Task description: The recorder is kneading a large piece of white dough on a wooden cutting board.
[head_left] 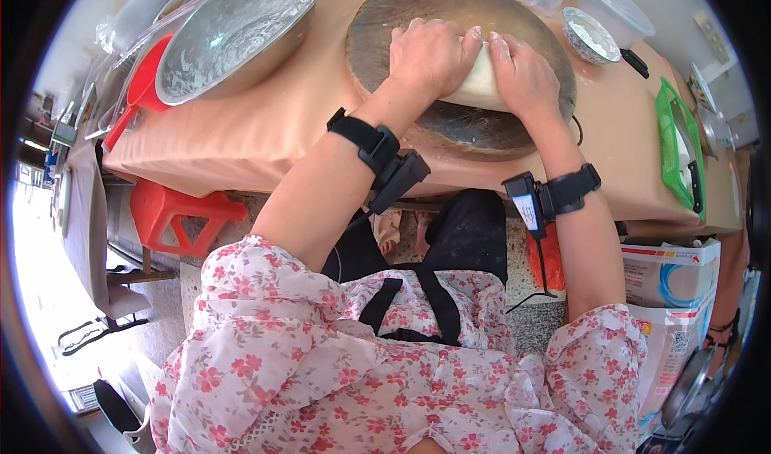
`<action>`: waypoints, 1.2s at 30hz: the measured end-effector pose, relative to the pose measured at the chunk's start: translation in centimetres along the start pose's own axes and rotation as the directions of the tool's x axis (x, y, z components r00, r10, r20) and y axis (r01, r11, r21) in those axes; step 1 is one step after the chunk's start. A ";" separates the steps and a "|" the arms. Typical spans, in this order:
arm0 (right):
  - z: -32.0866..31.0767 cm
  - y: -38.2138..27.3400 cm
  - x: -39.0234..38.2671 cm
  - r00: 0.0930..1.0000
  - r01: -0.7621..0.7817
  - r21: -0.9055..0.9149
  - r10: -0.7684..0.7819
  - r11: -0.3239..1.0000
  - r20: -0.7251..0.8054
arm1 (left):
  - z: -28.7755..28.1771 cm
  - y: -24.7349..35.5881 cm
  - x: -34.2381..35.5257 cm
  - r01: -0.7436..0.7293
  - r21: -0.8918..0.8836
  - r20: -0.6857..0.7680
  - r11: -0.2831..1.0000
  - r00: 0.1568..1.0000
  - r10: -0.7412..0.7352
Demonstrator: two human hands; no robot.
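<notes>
A lump of pale, smooth dough [479, 86] rests on a round wooden chopping board [490, 135] on the table. My left hand [431, 56] grips the dough from the left, its fingers curled over the far side. From the right, my right hand [527, 77] is wrapped over it too. Both thumbs lie close together on top of the dough, dusted with flour. The fingertips beyond the dough are mostly hidden. Each wrist carries a black strap with a small device.
A large metal bowl [233, 44] smeared with flour stands left of the board, beside a red ladle [148, 81]. At the right are a patterned bowl of white flour [591, 35], a clear plastic tub [617, 8] and a green basket [673, 145] with a knife [695, 185].
</notes>
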State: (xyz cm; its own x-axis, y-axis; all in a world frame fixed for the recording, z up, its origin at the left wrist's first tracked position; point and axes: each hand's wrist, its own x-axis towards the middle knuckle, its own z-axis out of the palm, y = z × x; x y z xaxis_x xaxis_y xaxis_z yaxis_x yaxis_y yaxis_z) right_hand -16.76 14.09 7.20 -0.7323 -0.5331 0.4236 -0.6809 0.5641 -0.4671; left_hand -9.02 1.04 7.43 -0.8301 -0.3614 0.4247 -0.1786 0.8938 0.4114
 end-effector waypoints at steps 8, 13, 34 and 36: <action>0.1 0.4 -0.8 1.000 0.013 -0.032 -0.013 0.999 -0.006 | -0.2 0.0 -0.3 0.029 -0.011 0.111 1.000 0.993 -0.028; 0.0 0.3 -5.4 0.957 0.230 0.047 -0.217 0.972 -0.191 | 0.1 -0.5 -5.2 -0.236 0.023 -0.218 0.971 0.947 0.235; -0.3 -0.4 -6.9 0.842 0.420 -0.128 -0.439 0.898 -0.314 | -0.2 0.2 -7.2 -0.376 0.032 -0.507 0.926 0.793 0.339; -0.2 -0.3 -5.5 0.937 0.290 0.011 -0.281 0.957 -0.208 | -0.2 0.0 -6.0 -0.250 -0.035 -0.320 0.967 0.920 0.226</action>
State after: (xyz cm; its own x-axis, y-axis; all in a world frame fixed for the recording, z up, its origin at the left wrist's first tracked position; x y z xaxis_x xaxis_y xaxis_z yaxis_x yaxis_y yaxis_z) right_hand -12.50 16.98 5.17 -0.4969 -0.5271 0.6895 -0.8636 0.3784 -0.3331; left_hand -3.93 3.17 5.08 -0.6354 -0.2150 0.7416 0.0537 0.9458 0.3202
